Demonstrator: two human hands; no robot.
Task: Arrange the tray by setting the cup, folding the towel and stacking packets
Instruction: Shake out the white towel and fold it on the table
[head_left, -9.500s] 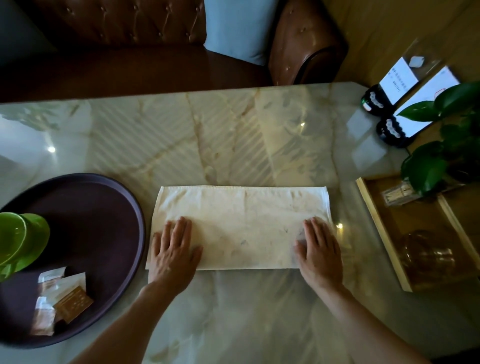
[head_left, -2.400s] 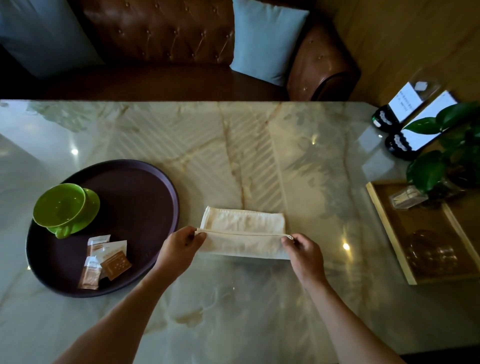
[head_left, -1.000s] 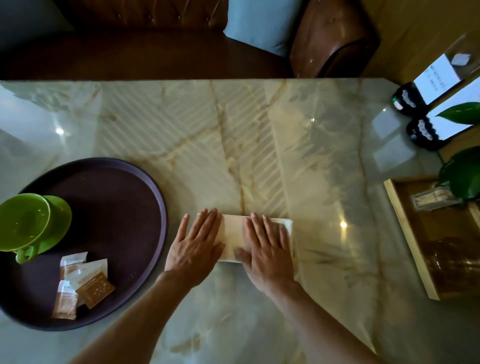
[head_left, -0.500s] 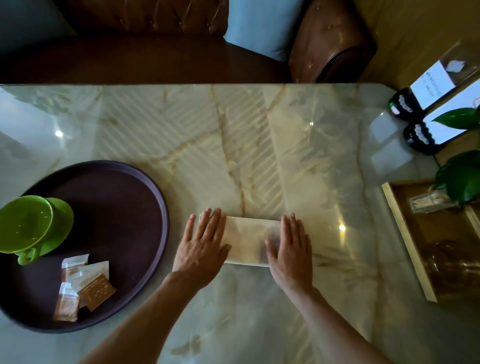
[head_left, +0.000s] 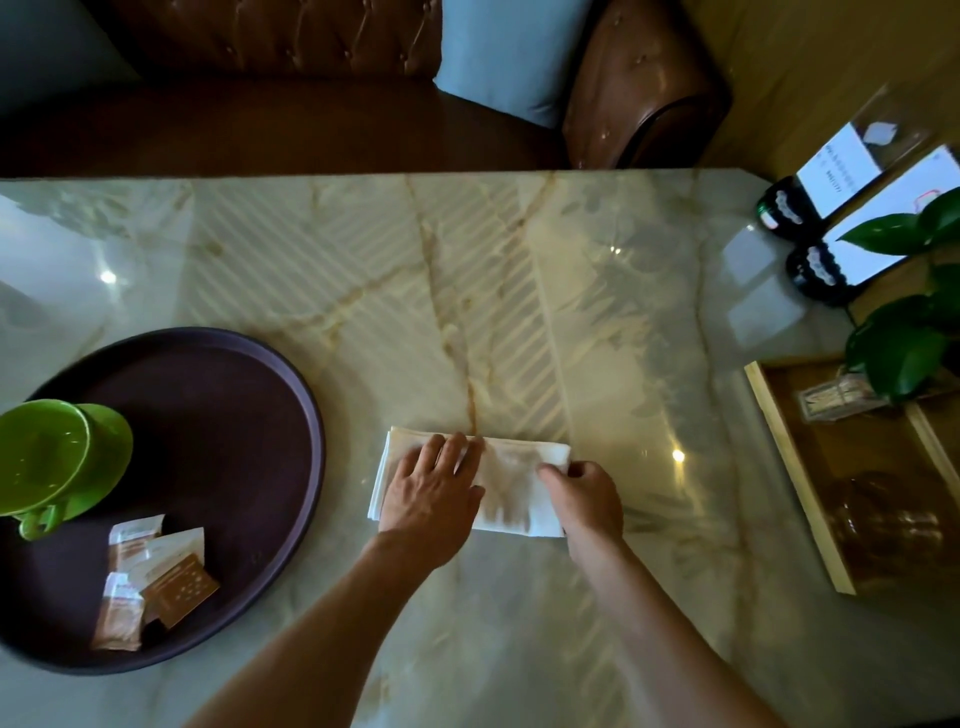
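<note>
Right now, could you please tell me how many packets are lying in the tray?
4 visible: a white one farthest back, a pale one beside it, a brown one in front, and a brown-and-white one nearest the tray rim. They overlap, so another could be hidden.

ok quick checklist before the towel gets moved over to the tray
1. Towel folded into a small rectangle on the table: ok.
2. Left hand lies flat on the towel's left half: ok.
3. Right hand pinches the towel's right end: ok.
4. Bare room on the tray for the towel: ok, its middle and right side show no items.
5. Cup on the tray, at its left side: ok.
6. Packets stacked neatly: not ok, they overlap loosely.
</note>
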